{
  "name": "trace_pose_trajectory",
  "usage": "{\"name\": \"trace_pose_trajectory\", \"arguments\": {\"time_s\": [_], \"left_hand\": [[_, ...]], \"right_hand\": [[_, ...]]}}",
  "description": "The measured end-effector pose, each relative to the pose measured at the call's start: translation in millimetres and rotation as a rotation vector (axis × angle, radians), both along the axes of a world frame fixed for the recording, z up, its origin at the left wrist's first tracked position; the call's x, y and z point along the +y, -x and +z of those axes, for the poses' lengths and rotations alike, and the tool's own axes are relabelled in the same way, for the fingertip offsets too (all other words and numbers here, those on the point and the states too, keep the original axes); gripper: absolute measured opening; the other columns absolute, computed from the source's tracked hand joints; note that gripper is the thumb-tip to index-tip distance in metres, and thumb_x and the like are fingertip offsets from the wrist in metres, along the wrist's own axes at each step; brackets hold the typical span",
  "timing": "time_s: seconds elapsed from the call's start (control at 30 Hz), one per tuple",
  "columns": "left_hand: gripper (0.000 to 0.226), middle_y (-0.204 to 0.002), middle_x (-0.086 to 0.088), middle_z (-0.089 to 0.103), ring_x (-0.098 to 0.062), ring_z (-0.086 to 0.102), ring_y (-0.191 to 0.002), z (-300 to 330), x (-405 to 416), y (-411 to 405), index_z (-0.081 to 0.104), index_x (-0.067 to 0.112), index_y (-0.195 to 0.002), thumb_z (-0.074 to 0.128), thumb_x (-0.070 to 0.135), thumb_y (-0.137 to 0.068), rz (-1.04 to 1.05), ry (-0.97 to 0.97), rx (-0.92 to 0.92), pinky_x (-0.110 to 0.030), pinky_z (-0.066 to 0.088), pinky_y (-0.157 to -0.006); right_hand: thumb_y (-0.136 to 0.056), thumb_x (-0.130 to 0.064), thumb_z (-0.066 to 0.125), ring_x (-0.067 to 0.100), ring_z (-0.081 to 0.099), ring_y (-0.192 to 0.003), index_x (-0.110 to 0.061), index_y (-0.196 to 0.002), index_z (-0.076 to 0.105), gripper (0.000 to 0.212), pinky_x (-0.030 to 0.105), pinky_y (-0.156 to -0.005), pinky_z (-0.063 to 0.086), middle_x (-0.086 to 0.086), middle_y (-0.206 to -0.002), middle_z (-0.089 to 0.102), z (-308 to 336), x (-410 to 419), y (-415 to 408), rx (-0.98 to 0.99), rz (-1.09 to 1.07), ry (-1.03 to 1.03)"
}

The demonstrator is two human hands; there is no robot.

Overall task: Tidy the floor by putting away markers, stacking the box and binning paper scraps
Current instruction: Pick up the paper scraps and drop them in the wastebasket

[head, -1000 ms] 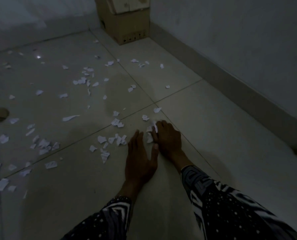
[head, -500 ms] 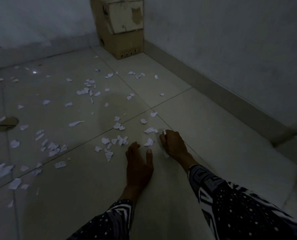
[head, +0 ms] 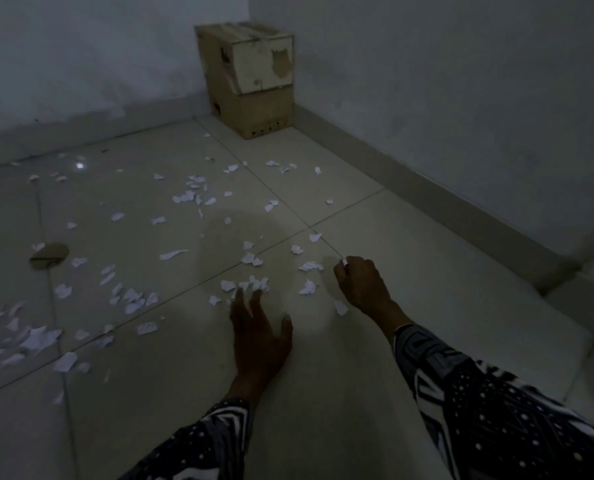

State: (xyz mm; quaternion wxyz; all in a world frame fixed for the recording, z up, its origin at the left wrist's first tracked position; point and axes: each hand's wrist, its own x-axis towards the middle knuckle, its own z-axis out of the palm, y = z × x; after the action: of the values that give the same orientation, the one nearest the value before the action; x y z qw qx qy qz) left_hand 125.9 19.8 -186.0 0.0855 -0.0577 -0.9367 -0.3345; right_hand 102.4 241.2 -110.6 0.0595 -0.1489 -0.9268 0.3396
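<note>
Several white paper scraps (head: 184, 196) lie scattered over the dim tiled floor (head: 427, 278), mostly left of centre. My right hand (head: 361, 282) is curled and lifted a little off the floor, pinching small white paper scraps (head: 344, 261) at its fingertips. One scrap (head: 340, 307) lies just beneath its wrist. My left hand (head: 259, 332) rests flat on the floor with fingers spread, its fingertips touching a cluster of scraps (head: 250, 284). Two cardboard boxes (head: 250, 74) stand stacked in the far corner. No markers or bin are in view.
A brown cardboard piece (head: 49, 255) lies on the floor at the left. Walls with a skirting board (head: 444, 202) close the room at the back and right. A denser heap of scraps (head: 11, 337) sits at the left edge.
My right hand has lifted from the floor with scraps pinched in it and moved right. My left hand slid back slightly and spread its fingers. The view tilted upward, showing the whole box stack.
</note>
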Motion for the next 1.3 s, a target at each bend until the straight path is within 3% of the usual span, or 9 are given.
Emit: {"name": "trace_pose_trajectory", "arguments": {"time_s": [0.13, 0.33, 0.47, 0.63, 0.87, 0.93, 1.07, 1.17, 1.3], "left_hand": [[0.093, -0.163, -0.004, 0.003, -0.037, 0.013, -0.147, -13.0, -41.4, 12.6, 0.014, 0.031, -0.153, 0.059, 0.067, -0.079, 0.086, 0.054, -0.042, -0.052, 0.034, -0.111], [0.104, -0.163, -0.001, 0.005, -0.033, 0.013, -0.147, -14.2, -56.5, 38.5, 0.013, 0.03, -0.154, 0.058, 0.078, -0.073, 0.052, 0.074, -0.017, -0.056, 0.037, -0.11], [0.113, -0.163, -0.002, 0.004, -0.032, 0.014, -0.147, -9.3, -51.1, 71.7, 0.013, 0.028, -0.154, 0.055, 0.088, -0.068, -0.041, 0.122, -0.006, -0.056, 0.034, -0.113], [0.119, -0.164, 0.003, -0.002, -0.033, 0.007, -0.149, -12.5, -37.2, 110.3, 0.006, 0.035, -0.155, 0.053, 0.094, -0.062, -0.09, 0.097, -0.061, -0.061, 0.03, -0.113], [0.121, -0.165, 0.005, -0.009, -0.019, -0.001, -0.15, -12.3, -12.8, 163.5, 0.005, 0.035, -0.156, 0.053, 0.094, -0.062, -0.225, 0.122, -0.012, -0.06, 0.028, -0.115], [0.119, -0.165, 0.008, -0.006, -0.02, 0.002, -0.15, -15.0, -6.5, 175.3, 0.006, 0.037, -0.155, 0.052, 0.095, -0.062, -0.26, 0.123, -0.034, -0.058, 0.028, -0.115], [0.108, -0.162, 0.016, 0.01, -0.024, 0.018, -0.149, -18.2, 9.1, 193.2, 0.009, 0.042, -0.152, 0.053, 0.091, -0.067, -0.382, 0.08, -0.081, -0.055, 0.035, -0.112], [0.101, -0.158, 0.01, 0.024, -0.019, 0.03, -0.144, -20.5, 28.3, 197.3, 0.017, 0.034, -0.152, 0.053, 0.086, -0.074, -0.464, 0.066, -0.011, -0.05, 0.041, -0.11], [0.099, -0.158, 0.009, 0.027, -0.013, 0.032, -0.143, -18.8, 59.3, 191.6, 0.016, 0.03, -0.153, 0.059, 0.078, -0.078, -0.599, -0.013, 0.029, -0.044, 0.043, -0.109]], "right_hand": [[-0.102, -0.015, 0.047, 0.023, 0.045, -0.066, -0.018, -0.059, 0.031, 0.046, 0.032, -0.06, 0.033, 0.002, -0.061, 0.043, -9.8, -10.0, 2.4, -0.009, 0.003, 0.043], [-0.102, -0.022, 0.046, 0.028, 0.054, -0.078, -0.015, -0.065, 0.04, 0.038, 0.03, -0.062, 0.033, 0.014, -0.078, 0.057, -30.1, -25.4, 14.7, -0.099, -0.015, 0.062], [-0.102, -0.023, 0.045, 0.03, 0.055, -0.076, -0.013, -0.068, 0.045, 0.035, 0.03, -0.062, 0.033, 0.01, -0.075, 0.056, -43.4, -20.0, 19.2, -0.096, -0.019, 0.056], [-0.103, -0.031, 0.045, 0.018, 0.049, -0.064, -0.016, -0.074, 0.049, 0.033, 0.031, -0.06, 0.035, -0.002, -0.067, 0.051, -66.9, 0.9, 9.5, -0.123, -0.022, -0.097], [-0.101, -0.022, 0.048, 0.012, 0.049, -0.049, -0.008, -0.067, 0.055, 0.038, 0.034, -0.051, 0.043, -0.002, -0.055, 0.052, -76.1, 6.3, 2.6, 0.053, -0.165, 0.041], [-0.102, -0.023, 0.048, 0.013, 0.051, -0.05, -0.009, -0.069, 0.055, 0.036, 0.033, -0.054, 0.045, -0.002, -0.057, 0.053, -75.4, 5.2, 5.0, 0.037, -0.157, 0.02], [-0.104, -0.033, 0.041, 0.02, 0.059, -0.066, -0.015, -0.086, 0.055, 0.029, 0.034, -0.062, 0.051, 0.002, -0.075, 0.06, -72.1, 2.4, 11.7, -0.184, -0.011, -0.269], [-0.104, -0.034, 0.041, 0.025, 0.059, -0.072, -0.013, -0.086, 0.055, 0.031, 0.038, -0.067, 0.05, 0.007, -0.078, 0.06, -71.3, 5.3, 13.2, -0.167, -0.022, -0.226], [-0.104, -0.034, 0.04, 0.027, 0.058, -0.074, -0.012, -0.083, 0.055, 0.033, 0.04, -0.073, 0.049, 0.006, -0.077, 0.059, -69.4, 3.2, 15.1, -0.145, -0.047, -0.172]]}}
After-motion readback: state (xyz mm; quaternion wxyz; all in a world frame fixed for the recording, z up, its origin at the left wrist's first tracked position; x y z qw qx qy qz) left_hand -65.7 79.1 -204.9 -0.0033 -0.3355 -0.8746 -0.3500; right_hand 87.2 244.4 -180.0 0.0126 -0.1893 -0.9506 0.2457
